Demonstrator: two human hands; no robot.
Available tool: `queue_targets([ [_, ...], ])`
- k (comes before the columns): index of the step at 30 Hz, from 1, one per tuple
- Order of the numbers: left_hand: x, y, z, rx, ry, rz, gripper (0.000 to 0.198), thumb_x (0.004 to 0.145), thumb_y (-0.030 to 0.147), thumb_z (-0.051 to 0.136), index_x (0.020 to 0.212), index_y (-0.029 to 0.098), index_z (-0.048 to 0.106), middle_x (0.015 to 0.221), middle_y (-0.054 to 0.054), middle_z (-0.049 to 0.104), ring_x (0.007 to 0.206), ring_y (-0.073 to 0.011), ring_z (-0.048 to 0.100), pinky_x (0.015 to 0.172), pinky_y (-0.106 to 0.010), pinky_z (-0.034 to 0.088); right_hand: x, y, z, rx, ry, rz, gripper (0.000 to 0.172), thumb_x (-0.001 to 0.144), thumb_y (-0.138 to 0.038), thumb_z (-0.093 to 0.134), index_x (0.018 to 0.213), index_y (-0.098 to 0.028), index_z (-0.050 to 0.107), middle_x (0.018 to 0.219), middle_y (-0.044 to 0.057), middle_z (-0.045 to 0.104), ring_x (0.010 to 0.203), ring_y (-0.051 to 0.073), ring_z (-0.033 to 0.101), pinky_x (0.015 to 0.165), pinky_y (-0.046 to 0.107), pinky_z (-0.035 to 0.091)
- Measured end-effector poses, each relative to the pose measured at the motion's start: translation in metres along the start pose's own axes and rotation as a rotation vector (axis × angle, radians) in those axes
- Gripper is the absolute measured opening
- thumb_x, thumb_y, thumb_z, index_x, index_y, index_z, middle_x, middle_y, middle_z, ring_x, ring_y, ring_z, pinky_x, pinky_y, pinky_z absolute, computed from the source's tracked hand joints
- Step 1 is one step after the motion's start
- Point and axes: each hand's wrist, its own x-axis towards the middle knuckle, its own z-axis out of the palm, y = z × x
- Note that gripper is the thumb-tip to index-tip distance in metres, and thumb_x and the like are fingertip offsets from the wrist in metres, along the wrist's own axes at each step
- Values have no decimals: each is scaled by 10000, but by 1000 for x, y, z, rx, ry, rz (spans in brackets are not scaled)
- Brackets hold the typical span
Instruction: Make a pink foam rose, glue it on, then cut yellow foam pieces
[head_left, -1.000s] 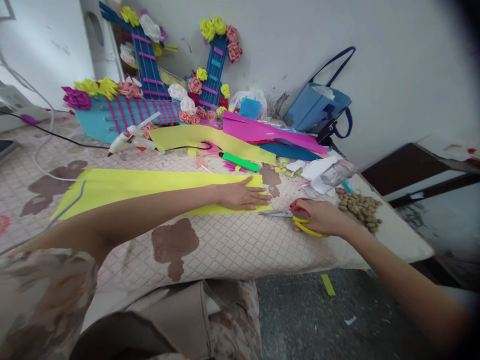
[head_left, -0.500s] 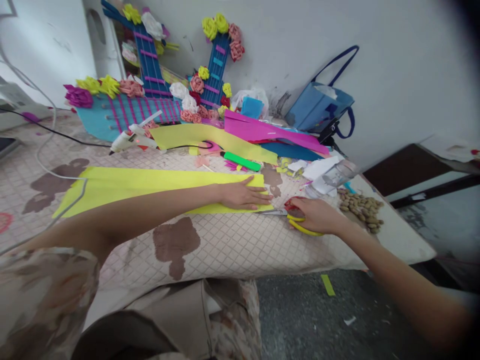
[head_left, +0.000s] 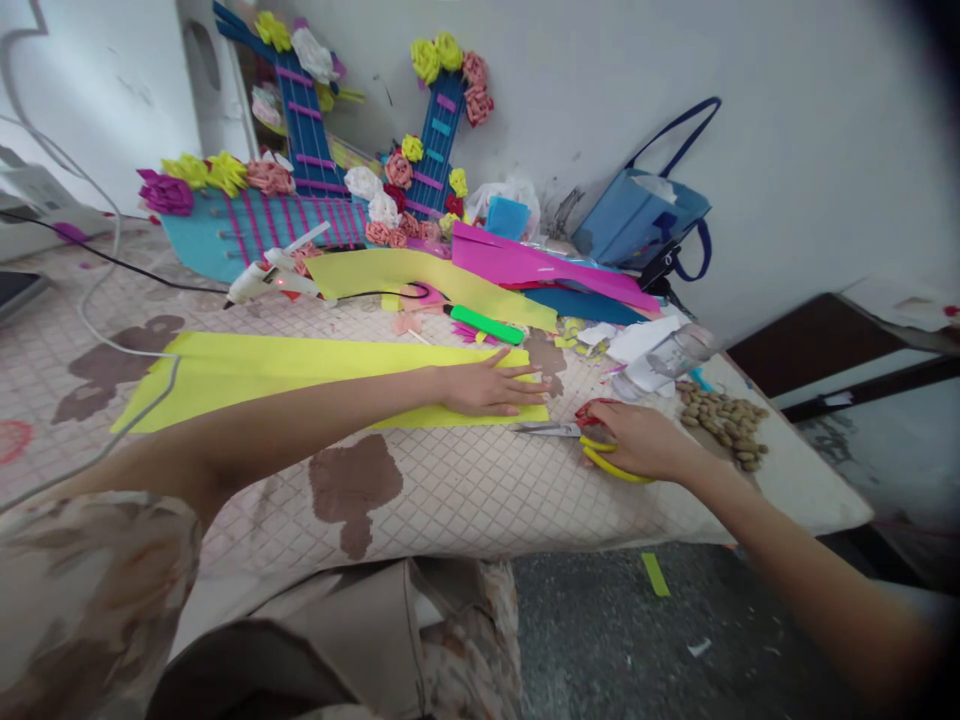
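Observation:
A long yellow foam sheet (head_left: pixel 285 370) lies flat on the patterned bed cover (head_left: pixel 450 490). My left hand (head_left: pixel 484 388) rests flat on the sheet's right end, fingers stretched out. Just right of that end, my right hand (head_left: pixel 637 440) is closed round the yellow and red handles of a pair of scissors (head_left: pixel 581 440). The steel blades point left at the sheet's edge and lie on the cover.
A white glue gun (head_left: pixel 266 280) with its cable lies behind the sheet. Further back are more yellow, pink and blue foam sheets (head_left: pixel 525 265), a green marker (head_left: pixel 484 324), flower-decorated blue craft pieces (head_left: pixel 255 215), a blue bag (head_left: pixel 637 215), a plastic bottle (head_left: pixel 664 355) and a heap of nuts (head_left: pixel 724 420).
My right hand slid the scissors left towards the sheet's end, then drew back slightly to the right. My left hand stayed flat on the sheet.

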Motion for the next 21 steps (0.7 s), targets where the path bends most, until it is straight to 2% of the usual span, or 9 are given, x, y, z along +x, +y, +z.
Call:
queue_targets([
  [3, -8, 4, -11, 1, 42, -22, 498, 936, 408, 256, 1425, 315, 240, 1499, 55, 203, 1403, -208, 47, 1123, -468, -13, -2, -2, 0, 27, -12, 16, 395, 744, -515, 560, 984, -201, 545, 972, 91, 655, 848, 242, 629, 674, 321, 452],
  [7, -22, 8, -19, -11, 30, -71, 488, 936, 406, 272, 1418, 333, 249, 1494, 61, 220, 1402, -214, 53, 1121, -471, -14, 0, -4, 0, 25, -10, 15, 385, 745, -500, 561, 986, -201, 551, 965, 89, 660, 836, 246, 630, 665, 326, 452],
  [13, -31, 2, -7, -3, 21, -60, 477, 942, 397, 256, 1412, 319, 272, 1482, 44, 258, 1400, -214, 73, 1111, -473, -71, 8, -9, -2, 42, -2, -17, 401, 734, -491, 585, 1000, -195, 542, 990, 89, 657, 851, 243, 629, 676, 327, 464],
  [21, -32, -1, -3, -12, -11, -74, 485, 937, 400, 260, 1417, 328, 250, 1493, 58, 223, 1402, -205, 69, 1114, -471, -54, 13, -14, -4, 64, -28, -4, 379, 749, -478, 576, 1007, -205, 525, 1010, 71, 655, 879, 243, 630, 700, 331, 470],
])
